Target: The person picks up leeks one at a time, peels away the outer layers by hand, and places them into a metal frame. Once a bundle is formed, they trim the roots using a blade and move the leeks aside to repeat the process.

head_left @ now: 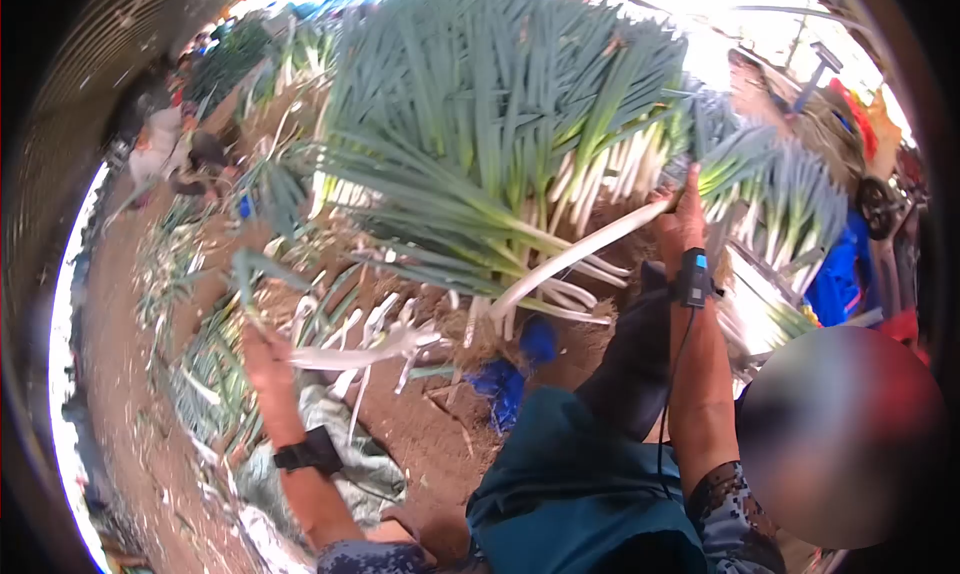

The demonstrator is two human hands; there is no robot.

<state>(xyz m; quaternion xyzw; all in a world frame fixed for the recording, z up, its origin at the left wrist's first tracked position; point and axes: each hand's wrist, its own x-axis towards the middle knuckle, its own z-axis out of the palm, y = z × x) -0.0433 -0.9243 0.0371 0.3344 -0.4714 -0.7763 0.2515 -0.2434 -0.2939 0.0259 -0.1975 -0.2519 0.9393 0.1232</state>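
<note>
My right hand (682, 214) is closed around a long leek (590, 244), whose white stalk slants down to its roots near the middle of the view. At the left, my left hand (268, 359) has its fingers closed on a pale stripped leek piece (365, 354), which stretches right to a ragged end. A green leaf end sticks up above that hand. Between and beyond my hands lies a large pile of leeks (480, 94), green leaves upward, with several white stalks pointing toward me.
More leeks (800, 199) lie at the right beside a blue cloth (842, 269). Leaf scraps (215, 374) litter the soil at the left, near a pale sack (345, 444). Blue scraps (497, 389) lie before my knees. A blurred round shape (845, 434) is at the lower right.
</note>
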